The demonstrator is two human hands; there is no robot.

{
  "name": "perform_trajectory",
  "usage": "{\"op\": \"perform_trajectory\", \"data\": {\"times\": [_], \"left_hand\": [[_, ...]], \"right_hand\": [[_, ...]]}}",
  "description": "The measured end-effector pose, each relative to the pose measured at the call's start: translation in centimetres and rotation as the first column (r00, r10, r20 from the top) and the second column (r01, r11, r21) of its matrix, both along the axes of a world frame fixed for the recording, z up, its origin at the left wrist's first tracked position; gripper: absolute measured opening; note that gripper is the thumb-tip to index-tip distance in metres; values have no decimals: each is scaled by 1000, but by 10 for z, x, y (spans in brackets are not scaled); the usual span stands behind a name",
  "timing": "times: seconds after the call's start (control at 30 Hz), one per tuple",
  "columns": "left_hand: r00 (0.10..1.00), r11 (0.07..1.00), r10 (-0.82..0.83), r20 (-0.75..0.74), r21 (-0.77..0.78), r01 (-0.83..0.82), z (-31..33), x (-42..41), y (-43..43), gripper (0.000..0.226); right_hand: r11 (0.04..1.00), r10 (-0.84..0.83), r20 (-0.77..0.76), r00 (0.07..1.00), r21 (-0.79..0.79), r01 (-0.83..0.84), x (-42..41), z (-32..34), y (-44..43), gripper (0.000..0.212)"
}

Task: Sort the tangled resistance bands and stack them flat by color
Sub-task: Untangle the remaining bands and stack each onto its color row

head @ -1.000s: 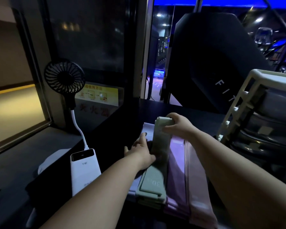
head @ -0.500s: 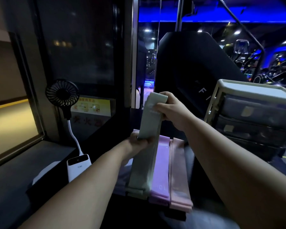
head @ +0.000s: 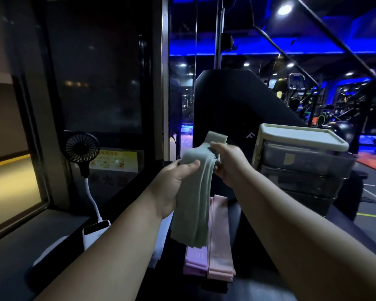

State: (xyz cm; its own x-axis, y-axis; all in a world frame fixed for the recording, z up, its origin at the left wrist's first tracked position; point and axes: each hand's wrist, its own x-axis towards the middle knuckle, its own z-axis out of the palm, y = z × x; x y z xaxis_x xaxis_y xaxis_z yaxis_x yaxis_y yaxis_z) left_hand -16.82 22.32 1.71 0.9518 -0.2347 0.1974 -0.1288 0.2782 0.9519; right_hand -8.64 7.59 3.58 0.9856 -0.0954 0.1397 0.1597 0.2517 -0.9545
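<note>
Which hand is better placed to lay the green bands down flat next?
Left, probably: the left hand grips the green bands lower, nearer their hanging end, while the right hand only pinches the top.

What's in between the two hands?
Green bands run between them in the head view. The left hand grips them lower down, the right hand pinches them near the top, and their loose ends hang above the pink bands.

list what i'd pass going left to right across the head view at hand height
small fan → left hand → green band → right hand → drawer unit
</note>
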Motion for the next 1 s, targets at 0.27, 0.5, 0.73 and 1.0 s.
{"op": "perform_trajectory", "data": {"times": [0.27,0.5,0.73,1.0], "left_hand": [[995,997,-23,-93,68,29,19,-8,-46,28],[990,981,-56,-132,176,79,5,-7,-92,19],[981,964,-126,-147,216,157,-8,-17,-128,17],[893,972,-224,-390,-21,234,-27,-26,-160,31]], "right_hand": [[997,65,-220,973,-14,-70,-40,-42,-47,20],[955,-138,-15,990,-266,129,-69,-70,-106,63],[944,183,206,961,-310,-113,-102,-85,-149,92],[870,188,37,981,-470,-149,-112,-118,-180,110]]}}
